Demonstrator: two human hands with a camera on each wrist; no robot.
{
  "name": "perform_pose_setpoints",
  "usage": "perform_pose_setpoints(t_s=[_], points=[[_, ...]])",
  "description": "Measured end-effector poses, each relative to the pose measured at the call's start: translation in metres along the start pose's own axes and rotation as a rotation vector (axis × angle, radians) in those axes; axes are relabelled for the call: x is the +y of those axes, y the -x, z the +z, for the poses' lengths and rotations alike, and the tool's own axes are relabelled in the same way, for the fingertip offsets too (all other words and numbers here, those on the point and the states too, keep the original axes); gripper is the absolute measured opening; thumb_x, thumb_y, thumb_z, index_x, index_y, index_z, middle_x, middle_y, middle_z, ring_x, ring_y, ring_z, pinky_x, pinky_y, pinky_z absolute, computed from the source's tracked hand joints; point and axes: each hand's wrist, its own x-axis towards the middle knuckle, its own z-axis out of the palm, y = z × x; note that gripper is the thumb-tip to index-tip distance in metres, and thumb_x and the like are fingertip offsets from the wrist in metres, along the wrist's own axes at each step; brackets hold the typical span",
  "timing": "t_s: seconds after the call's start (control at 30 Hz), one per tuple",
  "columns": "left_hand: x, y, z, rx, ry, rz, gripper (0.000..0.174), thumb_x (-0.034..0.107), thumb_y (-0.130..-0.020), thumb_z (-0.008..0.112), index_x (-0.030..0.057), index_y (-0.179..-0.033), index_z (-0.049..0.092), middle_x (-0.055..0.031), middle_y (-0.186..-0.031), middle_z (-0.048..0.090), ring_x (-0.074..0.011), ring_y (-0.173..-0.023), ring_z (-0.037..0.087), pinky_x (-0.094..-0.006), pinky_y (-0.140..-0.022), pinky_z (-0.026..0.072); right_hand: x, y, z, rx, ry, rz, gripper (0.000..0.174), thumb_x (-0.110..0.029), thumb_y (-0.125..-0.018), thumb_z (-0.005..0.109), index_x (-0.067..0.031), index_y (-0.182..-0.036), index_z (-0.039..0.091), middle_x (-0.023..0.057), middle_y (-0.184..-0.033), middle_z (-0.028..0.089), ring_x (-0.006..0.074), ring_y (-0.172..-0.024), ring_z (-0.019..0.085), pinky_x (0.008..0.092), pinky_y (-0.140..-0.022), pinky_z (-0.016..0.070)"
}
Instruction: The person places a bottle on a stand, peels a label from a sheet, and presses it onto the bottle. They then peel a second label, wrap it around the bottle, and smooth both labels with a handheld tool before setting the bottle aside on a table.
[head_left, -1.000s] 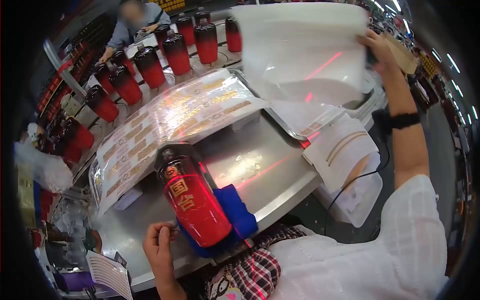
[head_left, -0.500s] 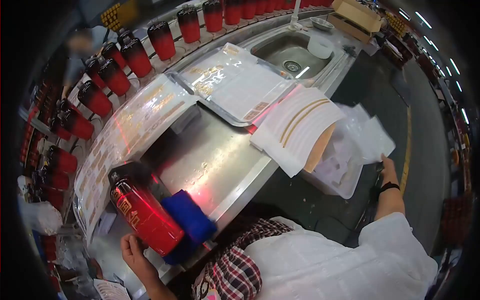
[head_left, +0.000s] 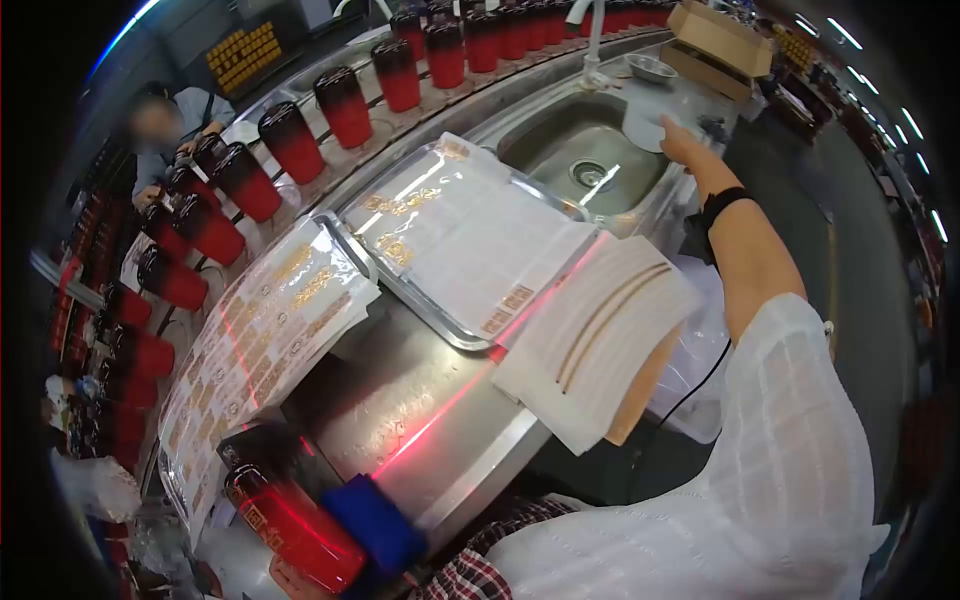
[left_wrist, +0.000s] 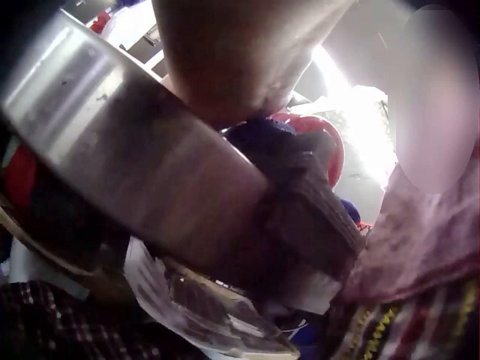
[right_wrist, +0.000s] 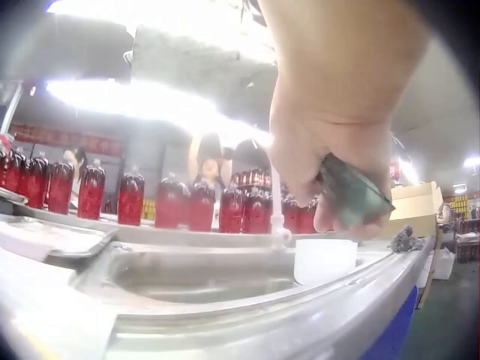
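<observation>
My right hand (head_left: pixel 682 145) is stretched out over the far right edge of the sink, beside a round white tub (head_left: pixel 645 125). In the right wrist view its fingers curl round a dark green, flat-looking piece (right_wrist: pixel 352 195), whose kind I cannot tell. A red and black bottle (head_left: pixel 305 540) with gold characters lies tilted on a dark rest, next to a folded blue cloth (head_left: pixel 375 520). Only a little of my left hand (head_left: pixel 288 578) shows, low beside the bottle; its fingers are hidden. The left wrist view shows mainly the forearm and the metal table edge.
A tray (head_left: pixel 470 345) of decal sheets in liquid stands before the sink (head_left: pixel 625 205). More gold-printed sheets (head_left: pixel 265 320) lie to the left. Foam padding (head_left: pixel 600 340) overhangs the table's front edge above a white bin. Red and black bottles (head_left: pixel 345 110) line the back, where another person works.
My right hand lifted a whitish translucent sheet, lowered it to the bin at the right and let it go. It has since swung forward to the sink. The view has shifted right.
</observation>
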Motion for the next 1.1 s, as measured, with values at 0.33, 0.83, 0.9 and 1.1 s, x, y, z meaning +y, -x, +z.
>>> perform_pose_setpoints(t_s=[0.33, 0.83, 0.9, 1.1], points=[[0.023, -0.007, 0.043, 0.044, -0.228, -0.003, 0.033, 0.03, -0.103, 0.043, 0.0027, -0.121, 0.05, -0.0135, -0.113, 0.061, -0.025, -0.096, 0.061, -0.0396, -0.083, 0.0525, 0.02, -0.13, 0.061, -0.137, 0.402, 0.02, 0.048, -0.011, -0.091, 0.046, -0.0033, -0.139, 0.047, 0.0209, -0.14, 0.052, 0.0393, -0.129, 0.05, 0.044, -0.108, 0.0399], [0.043, -0.018, 0.084, 0.026, -0.185, -0.034, 0.035, 0.03, -0.102, 0.043, 0.0022, -0.122, 0.05, -0.0145, -0.115, 0.06, -0.027, -0.096, 0.062, -0.0404, -0.083, 0.0523, -0.025, -0.049, 0.022, 0.07, 0.637, -0.314, 0.034, -0.028, -0.079, 0.073, -0.0212, -0.112, 0.071, 0.0046, -0.123, 0.055, 0.0263, -0.126, 0.046, 0.0558, -0.088, 0.0509], [0.042, -0.016, 0.082, 0.031, -0.156, -0.04, 0.035, 0.03, -0.102, 0.043, 0.0022, -0.122, 0.05, -0.0146, -0.115, 0.06, -0.0272, -0.096, 0.062, -0.0405, -0.083, 0.0523, -0.032, -0.035, 0.022, 0.069, 0.768, -0.365, 0.032, -0.028, -0.078, 0.074, -0.0218, -0.109, 0.072, 0.0039, -0.122, 0.056, 0.0259, -0.126, 0.046, 0.0563, -0.087, 0.0508], [0.033, 0.004, 0.037, 0.045, 0.476, -0.296, 0.036, 0.03, -0.102, 0.043, 0.002, -0.123, 0.05, -0.015, -0.116, 0.06, -0.028, -0.097, 0.062, -0.0409, -0.083, 0.0523, -0.058, 0.0, 0.035, 0.047, 0.535, -0.537, 0.035, -0.028, -0.067, 0.08, -0.0174, -0.1, 0.072, 0.0097, -0.126, 0.055, 0.0322, -0.125, 0.046, 0.0538, -0.089, 0.0495]])
